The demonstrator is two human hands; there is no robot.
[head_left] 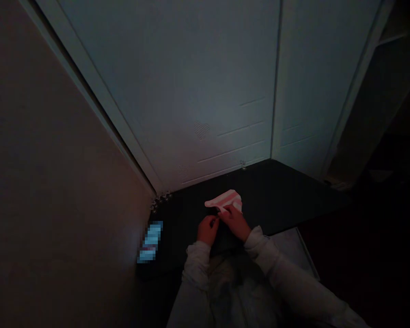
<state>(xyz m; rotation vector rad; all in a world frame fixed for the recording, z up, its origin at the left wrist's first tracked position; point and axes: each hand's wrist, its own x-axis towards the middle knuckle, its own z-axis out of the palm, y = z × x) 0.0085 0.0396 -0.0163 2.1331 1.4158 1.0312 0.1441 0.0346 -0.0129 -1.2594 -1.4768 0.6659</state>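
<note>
A small pink-and-white striped cloth (225, 198) is bunched up over the dark surface, and its exact kind is hard to tell in the dim light. My right hand (235, 223) grips the near edge of it with fingers and thumb pinched together. Close beside it, my left hand (207, 229) is closed, its fingertips meeting the right hand's just below the cloth. Whatever lies between the left fingers is too dark and small to make out.
The dark surface (276, 196) meets pale wall panels (177, 82) with a heart pattern. At left a blurred, lit screen (150, 242) lies by the brown side wall (71, 191). Small shiny trinkets (161, 198) sit in the corner. A pale flat object (292, 246) shows beside my right forearm.
</note>
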